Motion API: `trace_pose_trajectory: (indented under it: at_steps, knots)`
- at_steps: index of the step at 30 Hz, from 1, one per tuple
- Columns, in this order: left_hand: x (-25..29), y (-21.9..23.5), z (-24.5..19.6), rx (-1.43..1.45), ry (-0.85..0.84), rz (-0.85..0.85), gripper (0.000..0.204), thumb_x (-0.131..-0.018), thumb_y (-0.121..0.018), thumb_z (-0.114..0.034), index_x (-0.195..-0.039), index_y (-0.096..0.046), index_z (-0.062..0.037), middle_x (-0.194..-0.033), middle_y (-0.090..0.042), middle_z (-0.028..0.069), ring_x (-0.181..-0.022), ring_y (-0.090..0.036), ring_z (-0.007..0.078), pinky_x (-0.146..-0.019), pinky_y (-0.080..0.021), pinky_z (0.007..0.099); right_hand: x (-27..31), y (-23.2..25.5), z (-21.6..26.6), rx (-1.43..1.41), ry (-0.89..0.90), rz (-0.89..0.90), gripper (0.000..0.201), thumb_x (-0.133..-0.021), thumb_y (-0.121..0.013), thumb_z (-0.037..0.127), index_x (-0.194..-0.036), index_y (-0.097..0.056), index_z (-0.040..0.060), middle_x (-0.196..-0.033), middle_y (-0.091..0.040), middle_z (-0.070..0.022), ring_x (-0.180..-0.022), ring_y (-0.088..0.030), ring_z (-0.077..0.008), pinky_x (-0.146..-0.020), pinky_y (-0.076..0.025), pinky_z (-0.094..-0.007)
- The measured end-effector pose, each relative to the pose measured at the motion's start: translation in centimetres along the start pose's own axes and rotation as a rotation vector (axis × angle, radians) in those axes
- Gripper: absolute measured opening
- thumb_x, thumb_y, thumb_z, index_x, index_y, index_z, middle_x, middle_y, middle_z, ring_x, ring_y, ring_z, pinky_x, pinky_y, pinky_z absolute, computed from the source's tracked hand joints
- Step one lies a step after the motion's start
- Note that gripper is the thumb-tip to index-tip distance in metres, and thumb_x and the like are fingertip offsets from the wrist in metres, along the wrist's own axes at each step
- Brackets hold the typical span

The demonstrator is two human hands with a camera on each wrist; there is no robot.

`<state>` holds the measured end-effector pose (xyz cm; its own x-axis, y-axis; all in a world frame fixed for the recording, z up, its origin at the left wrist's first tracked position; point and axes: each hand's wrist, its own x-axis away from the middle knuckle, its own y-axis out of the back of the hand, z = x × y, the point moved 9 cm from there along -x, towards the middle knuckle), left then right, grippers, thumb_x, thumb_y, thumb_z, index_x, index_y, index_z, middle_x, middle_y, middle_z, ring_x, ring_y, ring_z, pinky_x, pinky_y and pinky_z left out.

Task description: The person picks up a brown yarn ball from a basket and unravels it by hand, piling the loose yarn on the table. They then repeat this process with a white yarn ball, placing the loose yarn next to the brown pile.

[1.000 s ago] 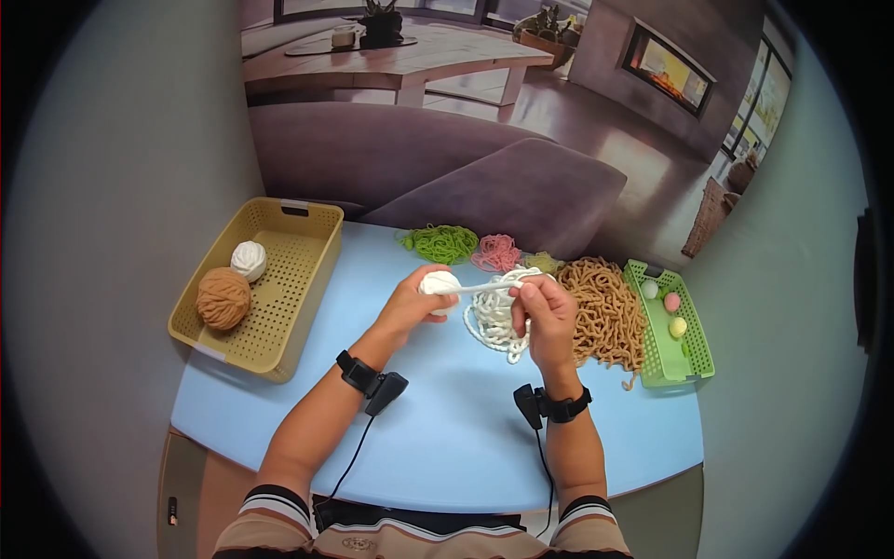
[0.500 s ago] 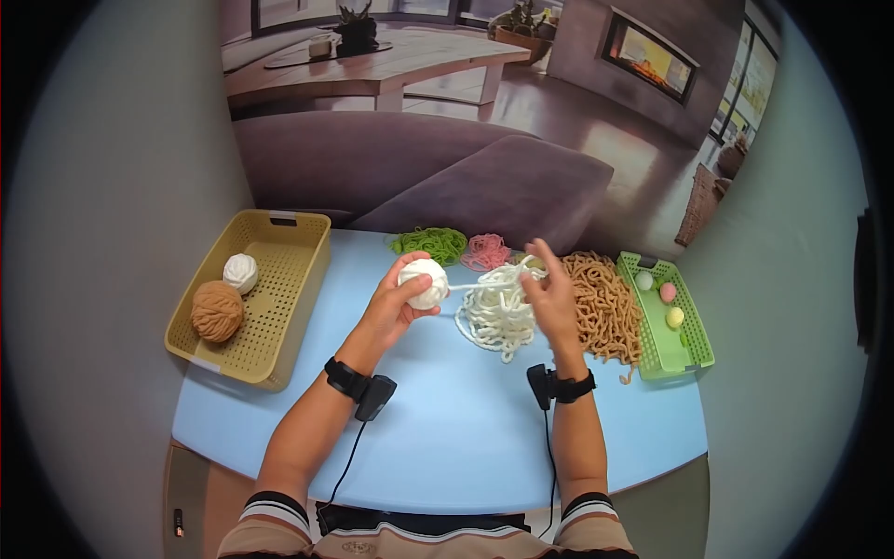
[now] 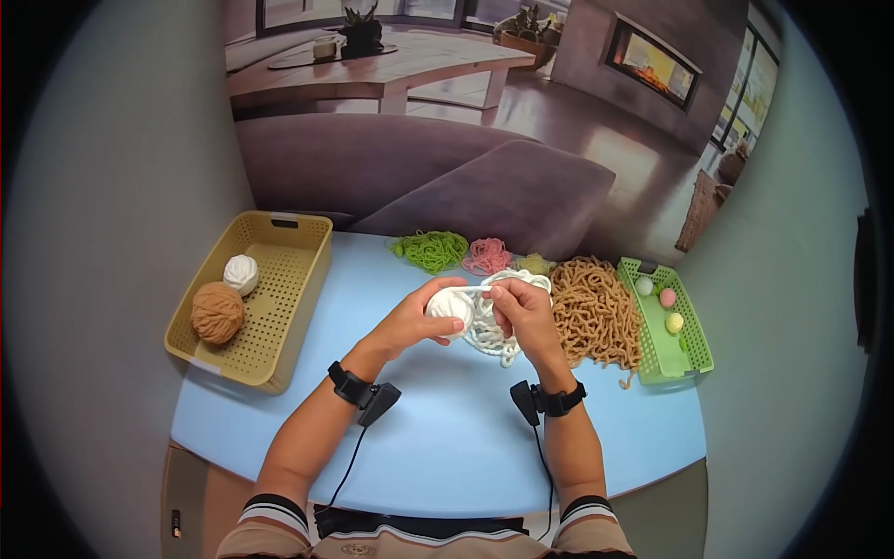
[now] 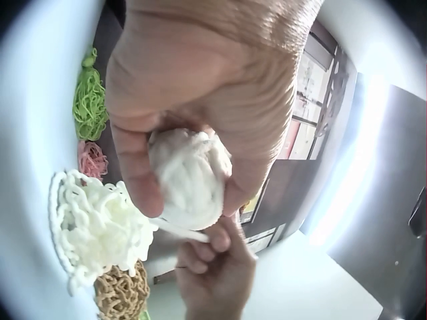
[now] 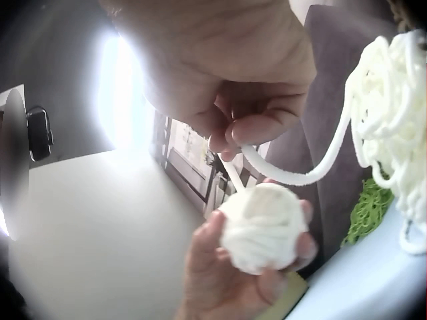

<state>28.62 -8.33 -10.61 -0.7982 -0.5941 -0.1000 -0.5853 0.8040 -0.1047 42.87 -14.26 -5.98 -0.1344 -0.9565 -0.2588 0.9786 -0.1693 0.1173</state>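
Note:
My left hand (image 3: 406, 321) grips a white yarn ball (image 3: 452, 313), fingers and thumb curled around its sides. Close to its right, my right hand (image 3: 529, 319) pinches a white strand (image 5: 317, 175) between thumb and fingertips. One short stretch of that strand runs from the pinch to the ball. On its other side, the right wrist view shows it curving across to a loose heap of white yarn (image 5: 393, 107). Both hands are held in the air above the blue table (image 3: 447, 447), partly covering the white heap in the head view.
A tan basket (image 3: 291, 307) at left holds a white yarn ball (image 3: 240, 274) and a brown one (image 3: 218, 313). Loose green (image 3: 431, 252), pink (image 3: 489, 255) and pale yellow yarn (image 3: 535, 264) lie behind. Rightward are heaped brown yarn (image 3: 601, 307) and a green basket (image 3: 659, 359) with small balls.
The right hand, fingers spread half a second ago, has come left and pinches the strand near the ball. The left hand has shifted right with the ball, so the hands are closer together.

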Motion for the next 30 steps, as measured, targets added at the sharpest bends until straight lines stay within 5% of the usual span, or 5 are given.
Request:
trace_pose_trajectory:
  at_steps: [8, 15, 20, 25, 30]
  knots:
    - [-0.2, 2.5, 0.6, 0.359, -0.106, -0.122, 0.062, -0.091, -0.071, -0.022, -0.146, -0.043, -0.0153, -0.124, -0.062, 0.0083, -0.104, -0.069, 0.0255, -0.081, -0.062, 0.0336, 1.7, 0.0, 4.3, -0.139, 0.209, -0.068, 0.026, -0.104, -0.057, 0.022, -0.097, -0.068, -0.0009, -0.062, -0.055, 0.0013, -0.05, -0.046, -0.0041, -0.045, -0.037, -0.0197]
    - [-0.5, 4.9, 1.5, 0.673, -0.202, -0.172, 0.055, -0.096, -0.067, -0.027, -0.143, -0.043, -0.0135, -0.124, -0.062, 0.0117, -0.106, -0.069, 0.0293, -0.079, -0.064, 0.0332, 0.5, 8.9, 0.6, -0.189, 0.142, -0.511, 0.023, -0.103, -0.055, 0.018, -0.103, -0.069, 0.0006, -0.066, -0.057, 0.001, -0.054, -0.047, -0.0042, -0.046, -0.036, -0.0192]
    - [-0.5, 2.5, 0.2, 0.533, -0.165, -0.081, 0.063, -0.093, -0.069, -0.035, -0.146, -0.041, -0.0131, -0.128, -0.06, 0.014, -0.106, -0.069, 0.0306, -0.076, -0.064, 0.0347, -0.4, 6.8, 0.5, 0.333, 0.193, -0.353, 0.056, -0.091, -0.066, 0.005, -0.144, -0.05, -0.0009, -0.135, -0.06, -0.0139, -0.07, -0.06, -0.0079, -0.061, -0.052, -0.025]
    - [0.2, 0.2, -0.3, 0.434, -0.115, 0.031, 0.069, -0.091, -0.07, -0.038, -0.148, -0.04, -0.0116, -0.127, -0.062, 0.0132, -0.104, -0.07, 0.0278, -0.074, -0.061, 0.0344, -0.1, -3.0, -1.2, 0.151, -0.027, 0.189, 0.044, -0.098, -0.059, 0.011, -0.14, -0.054, -0.0014, -0.093, -0.068, -0.0065, -0.061, -0.057, -0.0072, -0.054, -0.046, -0.024]
    - [0.2, 0.7, -0.1, 0.239, -0.025, -0.025, 0.068, -0.091, -0.072, -0.031, -0.148, -0.04, -0.0115, -0.121, -0.065, 0.01, -0.1, -0.071, 0.0236, -0.075, -0.06, 0.0335, -0.7, -0.2, -2.5, 0.062, -0.099, 0.121, 0.024, -0.101, -0.057, 0.015, -0.117, -0.068, -0.0002, -0.06, -0.053, 0.0022, -0.05, -0.047, -0.0039, -0.047, -0.036, -0.0212]
